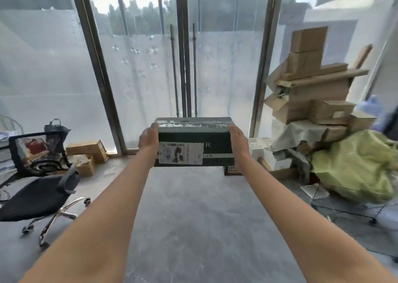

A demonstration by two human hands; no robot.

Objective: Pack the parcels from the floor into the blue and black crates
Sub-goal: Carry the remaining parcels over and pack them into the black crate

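Note:
A dark green box parcel (212, 144) with a white shipping label on its front is held up in mid-air at arm's length, in front of the glass doors. My left hand (148, 139) grips its left end and my right hand (238, 139) grips its right end, fingers wrapped round the far sides. A small piece of a dark crate (231, 171) shows on the floor just below the parcel's right corner. No blue crate is in sight.
An overturned black office chair (41, 198) lies at the left, with cardboard boxes (88, 153) behind it. A tall stack of cardboard boxes (310, 84) and a green bag (355, 166) fill the right. Grey floor (193, 218) stretches between.

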